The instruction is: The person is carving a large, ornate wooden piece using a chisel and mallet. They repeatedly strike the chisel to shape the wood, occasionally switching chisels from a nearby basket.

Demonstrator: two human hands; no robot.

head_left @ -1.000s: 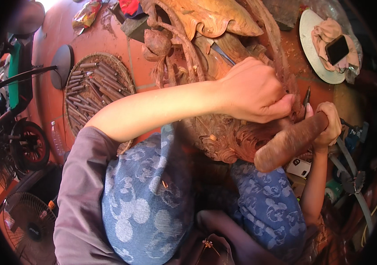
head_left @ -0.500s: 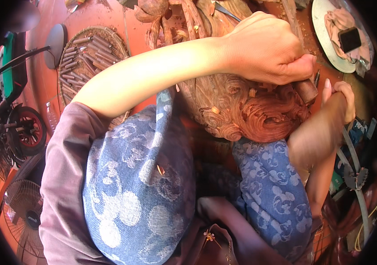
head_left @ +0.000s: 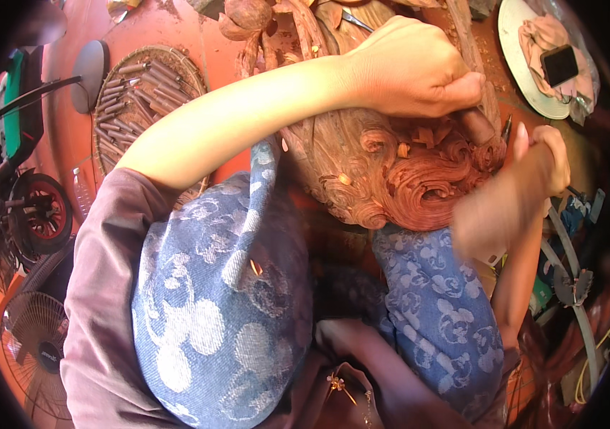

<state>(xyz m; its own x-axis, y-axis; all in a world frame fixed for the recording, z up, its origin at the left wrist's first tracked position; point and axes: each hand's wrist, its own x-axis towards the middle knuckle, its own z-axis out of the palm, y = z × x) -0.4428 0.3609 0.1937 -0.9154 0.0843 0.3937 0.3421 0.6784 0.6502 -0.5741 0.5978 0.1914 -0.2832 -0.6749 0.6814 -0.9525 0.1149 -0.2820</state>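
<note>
My left hand (head_left: 419, 68) is closed in a fist over the carved wood, gripping a tool like a carving chisel. The butt of its round wooden handle (head_left: 476, 126) sticks out below the fist. Beyond the fist a narrow metal blade (head_left: 357, 21) shows; I cannot tell whether it belongs to this tool. My right hand (head_left: 557, 159) is wrapped around a wooden mallet (head_left: 498, 207), blurred by motion, its thick end pointing down-left above my right knee. Curling grooves and swirls cover the reddish-brown wood carving (head_left: 433, 179), with loose chips on it.
A round woven tray (head_left: 129, 53) of wooden-handled tools lies at the far left. Further left are a motorbike (head_left: 40, 211), a plastic bottle (head_left: 80, 191) and a fan (head_left: 29, 343). At the far right a pale round lid-like thing (head_left: 512, 43) bears a cloth and a phone (head_left: 559, 66).
My left hand has shifted left and slightly away with the chisel-like tool, uncovering more of the carving. The mallet has swung a little up and to the left in my right hand.
</note>
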